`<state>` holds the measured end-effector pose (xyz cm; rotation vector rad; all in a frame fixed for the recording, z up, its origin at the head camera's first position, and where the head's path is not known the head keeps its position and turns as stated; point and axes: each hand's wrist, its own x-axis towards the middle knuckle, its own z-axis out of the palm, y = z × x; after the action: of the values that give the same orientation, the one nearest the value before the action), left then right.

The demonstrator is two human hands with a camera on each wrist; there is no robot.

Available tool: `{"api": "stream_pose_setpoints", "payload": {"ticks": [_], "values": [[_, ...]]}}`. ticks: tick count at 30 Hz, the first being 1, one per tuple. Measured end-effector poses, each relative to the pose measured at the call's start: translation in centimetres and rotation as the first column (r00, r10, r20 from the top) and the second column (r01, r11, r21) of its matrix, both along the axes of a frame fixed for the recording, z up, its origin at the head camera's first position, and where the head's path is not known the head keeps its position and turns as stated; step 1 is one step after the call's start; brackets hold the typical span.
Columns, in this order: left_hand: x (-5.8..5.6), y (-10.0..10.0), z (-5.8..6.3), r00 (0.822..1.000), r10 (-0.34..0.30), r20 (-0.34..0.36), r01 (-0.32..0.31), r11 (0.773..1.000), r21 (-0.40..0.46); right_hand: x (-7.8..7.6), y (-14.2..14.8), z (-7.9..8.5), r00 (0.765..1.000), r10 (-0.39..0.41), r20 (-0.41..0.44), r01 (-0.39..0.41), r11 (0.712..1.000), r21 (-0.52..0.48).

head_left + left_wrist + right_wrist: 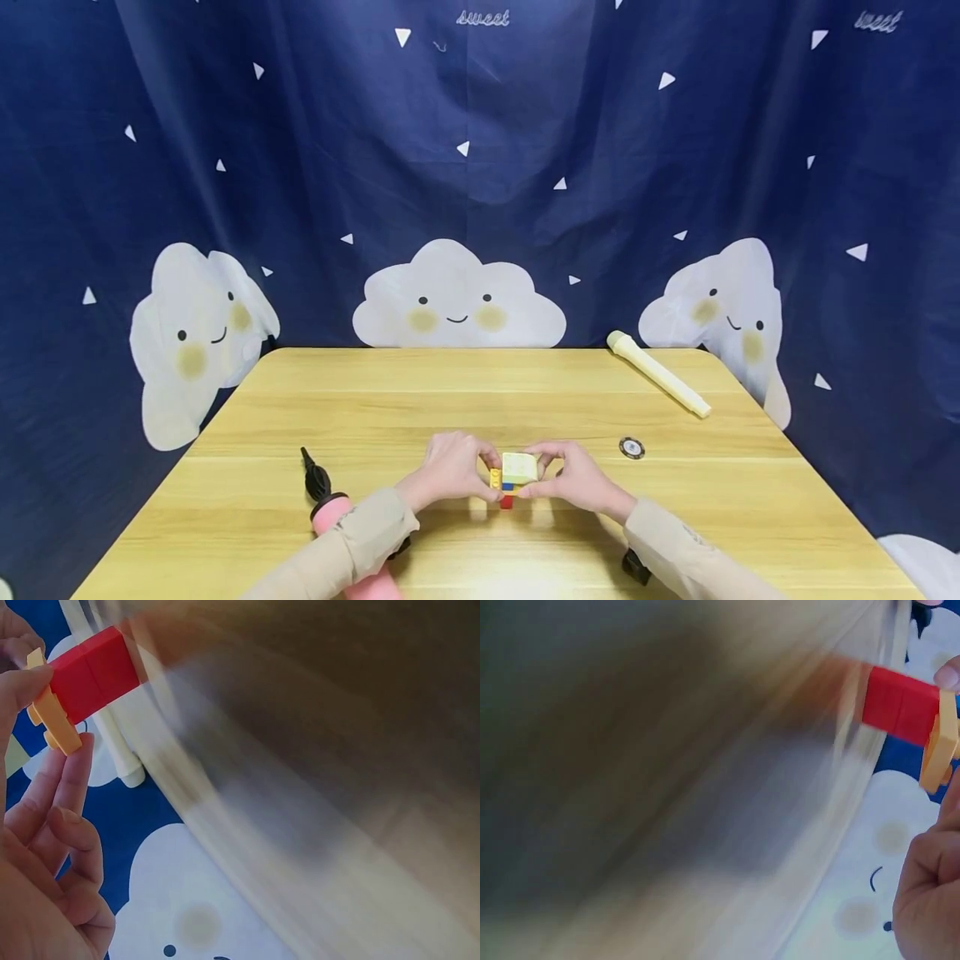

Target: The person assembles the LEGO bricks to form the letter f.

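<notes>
Between the two hands, over the near middle of the table, stands a small build of toy bricks. A pale cream block point(520, 467) tops it, with a blue brick point(507, 487) below and a red brick column point(506, 502) at the bottom. My left hand point(452, 472) pinches a yellow brick point(496, 478) on the build's left side, thumb near and fingers beyond. From the right, my right hand point(576, 478) grips the build at the pale block between thumb and fingers. In the left wrist view the red column point(96, 673) joins the yellow brick point(57, 720); the right wrist view shows it too.
A pink hand pump point(330, 515) with a black nozzle lies at the left, partly under the left sleeve point(375, 525). A cream toy microphone point(660, 375) rests at the back right. A round black-and-white chip point(632, 447) lies right of the hands on the wooden table point(360, 408).
</notes>
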<state>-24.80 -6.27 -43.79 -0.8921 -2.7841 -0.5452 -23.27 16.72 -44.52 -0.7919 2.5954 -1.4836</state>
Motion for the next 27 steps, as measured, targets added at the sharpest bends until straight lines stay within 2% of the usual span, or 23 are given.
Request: {"api": "stream_pose_setpoints", "payload": {"ticks": [4, 8, 16, 21, 27], "values": [[-0.1, -0.2, -0.1, 1.0, 0.014, -0.008, -0.014, 1.0, -0.013, 0.1, 0.4, -0.2, 0.998, -0.056, -0.004, 0.056, 0.993, 0.099], [-0.3, -0.4, 0.0, 1.0, 0.02, -0.01, -0.02, 1.0, -0.02, 0.3, 0.5, -0.5, 0.998, -0.063, 0.002, 0.062, 0.989, 0.136], [-0.4, -0.9, 0.4, 0.999, 0.029, 0.012, -0.029, 1.0, -0.011, 0.4, 0.5, -0.4, 0.998, -0.052, 0.023, 0.049, 0.992, 0.114], [-0.5, -1.1, 0.4, 1.0, 0.016, 0.004, -0.016, 1.0, -0.008, 0.1, 0.5, -0.3, 0.998, -0.052, 0.046, 0.047, 0.993, 0.113], [-0.9, -0.8, 0.4, 0.999, 0.027, -0.03, -0.026, 1.0, 0.013, -0.6, 0.9, 0.1, 0.996, -0.047, 0.074, 0.044, 0.998, 0.047]]}}
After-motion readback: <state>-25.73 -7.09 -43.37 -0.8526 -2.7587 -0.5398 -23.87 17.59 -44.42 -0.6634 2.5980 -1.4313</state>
